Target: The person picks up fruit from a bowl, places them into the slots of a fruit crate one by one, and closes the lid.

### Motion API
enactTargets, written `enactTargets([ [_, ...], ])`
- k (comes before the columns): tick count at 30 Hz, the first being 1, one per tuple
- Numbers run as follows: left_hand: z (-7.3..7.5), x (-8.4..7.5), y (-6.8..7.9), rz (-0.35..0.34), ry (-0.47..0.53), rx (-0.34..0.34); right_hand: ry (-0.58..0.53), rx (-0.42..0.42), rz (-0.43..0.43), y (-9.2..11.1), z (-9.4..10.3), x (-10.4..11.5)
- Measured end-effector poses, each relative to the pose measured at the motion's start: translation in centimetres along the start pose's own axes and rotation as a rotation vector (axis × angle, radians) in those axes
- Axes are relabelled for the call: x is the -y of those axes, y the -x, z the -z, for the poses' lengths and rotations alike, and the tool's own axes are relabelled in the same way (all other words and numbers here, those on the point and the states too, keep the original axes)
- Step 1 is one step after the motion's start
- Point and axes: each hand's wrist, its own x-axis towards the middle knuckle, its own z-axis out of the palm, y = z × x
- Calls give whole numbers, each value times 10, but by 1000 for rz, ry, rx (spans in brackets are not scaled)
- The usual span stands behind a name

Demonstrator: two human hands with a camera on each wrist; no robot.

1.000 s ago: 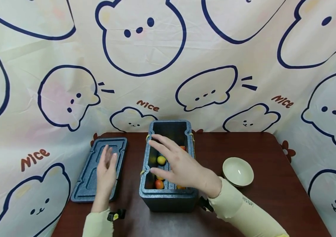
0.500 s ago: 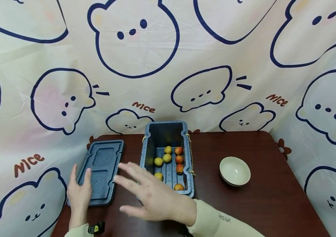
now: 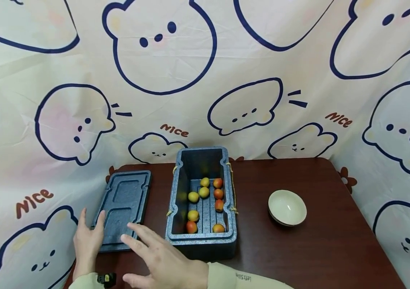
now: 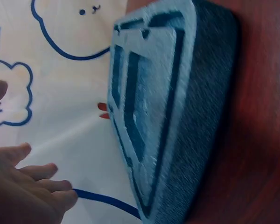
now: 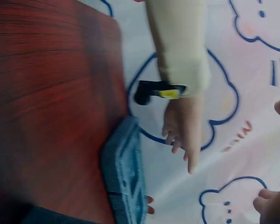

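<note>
My left hand (image 3: 88, 243) hovers at the near left side of a blue-grey foam lid (image 3: 122, 218), thumb and fingers spread with nothing held. In the left wrist view the lid (image 4: 154, 93) lies flat on the table, apart from the fingertips (image 4: 60, 186). My right hand (image 3: 165, 257) reaches across to the left, fingers spread and holding nothing, close to the lid's near right corner. Behind it stands a dark foam box (image 3: 201, 241) without cover. Several yellow fruits (image 3: 203, 192) and several orange-red fruits (image 3: 219, 206) sit on its bottom.
A pale bowl (image 3: 287, 208) stands on the brown table (image 3: 320, 249) to the right of the box. Yellow cord (image 3: 233, 192) runs along the box's right side. A patterned cloth (image 3: 248, 52) hangs behind and at both sides.
Both hands have moved left and toward the body; the right hand has left its place over the box and is now near the lid. The fruits have come into full view.
</note>
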Motion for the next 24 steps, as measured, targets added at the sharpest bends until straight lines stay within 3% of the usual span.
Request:
enactTargets([
  [6, -2, 16, -6, 46, -104, 125, 116, 84, -90, 2, -26, -6],
  [12, -8, 23, -13, 11, -171, 186, 79, 176, -206, 1, -48, -21],
  [20, -6, 31, -22, -11, -283, 194, -21, 167, -456, 3, -67, -45],
  [24, -4, 32, -26, -2, -304, 255, -29, 135, -536, 2, -73, -51],
])
